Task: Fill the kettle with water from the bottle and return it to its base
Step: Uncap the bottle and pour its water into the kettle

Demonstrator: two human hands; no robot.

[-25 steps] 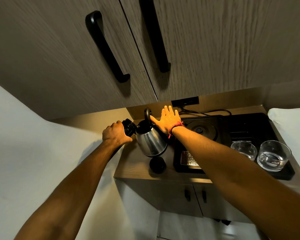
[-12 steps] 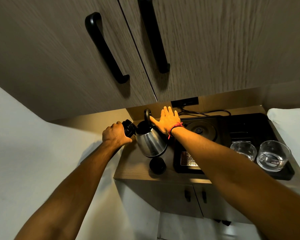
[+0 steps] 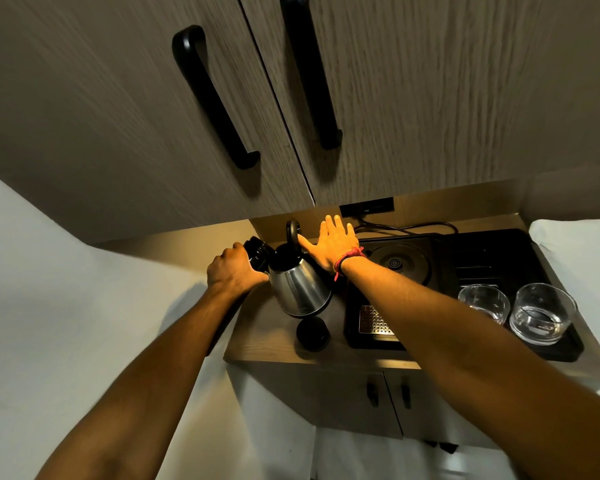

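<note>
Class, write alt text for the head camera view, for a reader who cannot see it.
A person's left hand tips a dark bottle into the open top of a steel kettle on a wooden counter, while the right hand, fingers spread, holds the kettle's lid back. To the right, a black tray holds the empty kettle base and two glasses.

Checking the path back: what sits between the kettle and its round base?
In the head view, only the right hand lies between kettle and base, palm open beside the kettle.
</note>
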